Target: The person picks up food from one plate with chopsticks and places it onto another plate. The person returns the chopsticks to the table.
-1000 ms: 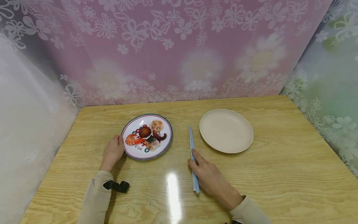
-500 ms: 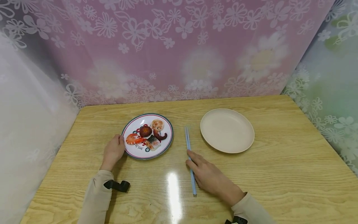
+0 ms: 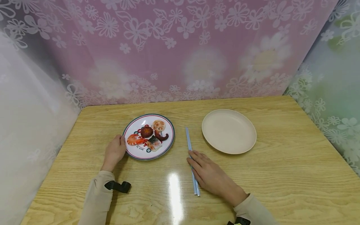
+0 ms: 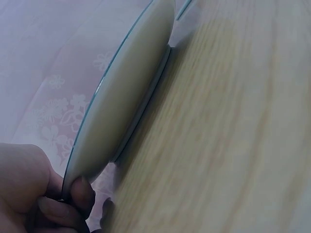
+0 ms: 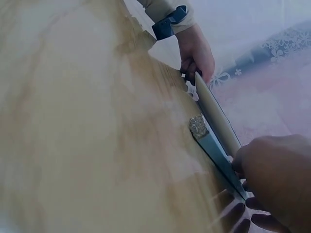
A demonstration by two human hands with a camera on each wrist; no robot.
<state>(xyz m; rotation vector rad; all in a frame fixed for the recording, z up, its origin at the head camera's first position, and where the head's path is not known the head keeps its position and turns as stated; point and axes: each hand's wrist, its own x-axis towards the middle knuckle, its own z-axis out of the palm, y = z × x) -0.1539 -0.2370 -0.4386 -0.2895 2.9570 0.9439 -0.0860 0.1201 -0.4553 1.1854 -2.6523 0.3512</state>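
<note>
My left hand point(image 3: 114, 151) pinches the left rim of a white plate point(image 3: 135, 122) with a blue and red border. On that plate are a shrimp point(image 3: 134, 139), a brown mushroom point(image 3: 146, 132), a lotus root slice point(image 3: 158, 125), a dark curled tentacle point(image 3: 163, 137) and a piece of fish point(image 3: 154, 143). In the left wrist view, my thumb and fingers clasp the plate's edge point(image 4: 121, 87). My right hand point(image 3: 211, 173) lies over a pair of blue chopsticks point(image 3: 188, 137), thumb and fingers about their middle. Close to the table, the chopsticks point(image 5: 214, 150) point away from me; the hand hides their middle.
A beige plate point(image 3: 229, 131) stands to the right of the chopsticks on the wooden table point(image 3: 281, 175). Floral curtains point(image 3: 180, 62) hang behind the table and at both sides. Black wrist straps point(image 3: 118, 186) circle both sleeves.
The chopsticks' far tips have shifted left, and the two sticks now lie slightly apart at their near ends. My right fingers have spread further over them. The left hand stays at the plate's rim.
</note>
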